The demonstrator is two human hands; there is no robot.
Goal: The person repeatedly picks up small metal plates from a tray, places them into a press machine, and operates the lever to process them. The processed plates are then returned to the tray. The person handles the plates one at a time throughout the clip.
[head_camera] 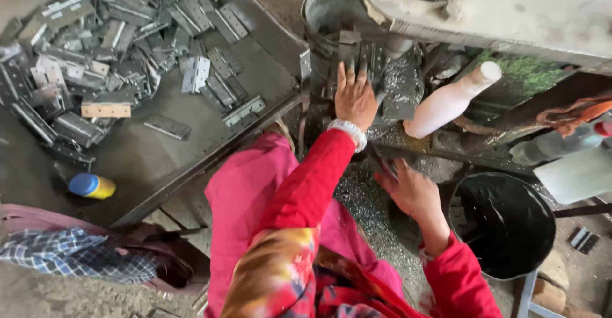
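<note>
Dark metal tabletop [146,159], a heap of grey hinges [108,44] on it, blue-and-yellow bottle [92,186] near its edge.

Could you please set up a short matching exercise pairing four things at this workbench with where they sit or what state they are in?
Things:
1. left hand
2. white bottle
3. black bucket
4. small blue and yellow container

Places or states:
A. lying on the dark tray near its front edge
B. leaning tilted beside the machine
C. pressed flat on metal pieces under the machine
D. standing low at the right, beside the right hand

Pairs: 1-C, 2-B, 3-D, 4-A
</note>
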